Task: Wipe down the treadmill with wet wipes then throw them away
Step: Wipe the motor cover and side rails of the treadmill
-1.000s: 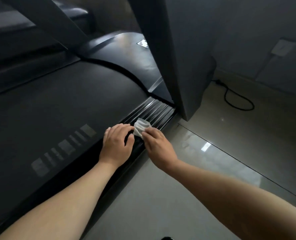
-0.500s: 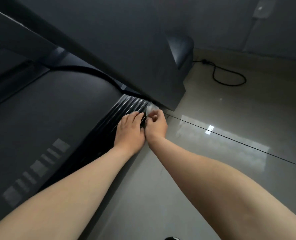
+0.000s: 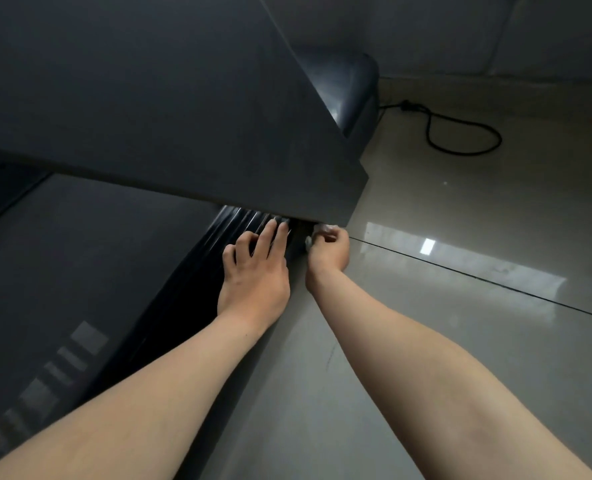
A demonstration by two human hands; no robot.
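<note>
Nothing here can be read: no text, label, brand, number or sign. The row of pale blocks on the treadmill belt, to the left of the left hand and nearer the person, is too blurred to tell whether it is lettering
</note>
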